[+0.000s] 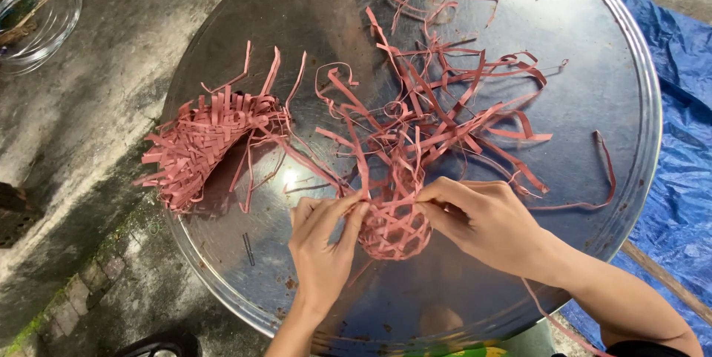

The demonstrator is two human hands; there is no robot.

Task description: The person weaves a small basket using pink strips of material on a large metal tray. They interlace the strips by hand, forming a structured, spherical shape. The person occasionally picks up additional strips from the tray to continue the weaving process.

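A small half-woven basket of pink strips [397, 229] rests on a large round metal tray [593, 83]. My left hand [322, 246] pinches a strip at the basket's left edge. On the basket's right edge, my right hand [486, 223] grips another strip. Many loose strip ends [452, 105] rise from the weave and spread across the tray behind it. A second woven pink piece [200, 142], flat and fan-shaped, lies at the tray's left edge.
The tray sits on rough grey concrete ground [96, 105]. A clear glass bowl [33, 20] stands at the far left. A blue tarp [678, 172] lies under the tray's right side. A dark object [159, 346] shows at the bottom edge.
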